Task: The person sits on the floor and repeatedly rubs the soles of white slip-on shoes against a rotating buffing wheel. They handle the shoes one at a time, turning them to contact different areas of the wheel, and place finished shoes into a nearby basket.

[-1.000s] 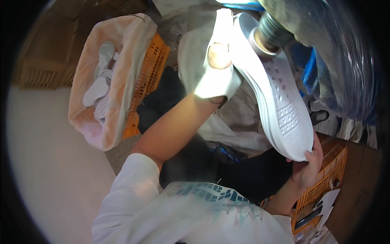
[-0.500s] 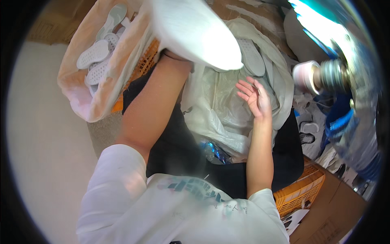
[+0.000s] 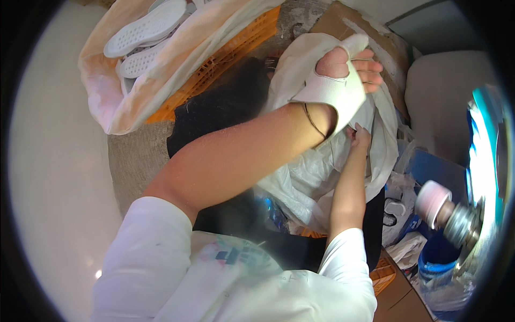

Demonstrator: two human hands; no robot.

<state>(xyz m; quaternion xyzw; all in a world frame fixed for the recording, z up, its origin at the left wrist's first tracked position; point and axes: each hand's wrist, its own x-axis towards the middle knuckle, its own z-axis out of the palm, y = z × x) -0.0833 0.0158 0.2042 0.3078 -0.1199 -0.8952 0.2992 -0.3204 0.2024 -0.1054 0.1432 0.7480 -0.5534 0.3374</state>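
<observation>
My left hand reaches over the white sack in front of me. A white, shoe-upper-like piece with cut-out openings sits around that hand. Skin shows through one opening and the fingers come out past its far edge, close together; the thumb seems covered. A thin dark band circles the wrist. Just below, inside the sack's mouth, my right hand has its fingers bent and closed beside something dark, partly hidden. What they grip cannot be made out.
A peach-coloured bag at upper left holds several white perforated shoe soles, with an orange crate beside it. At right a metal machine part carries a pinkish roller. A cardboard sheet lies behind the sack.
My left hand has swung right and away from me with the white piece, now above the sack. My right hand, open with fingers spread before, has its fingers bent in the sack. The view has shifted.
</observation>
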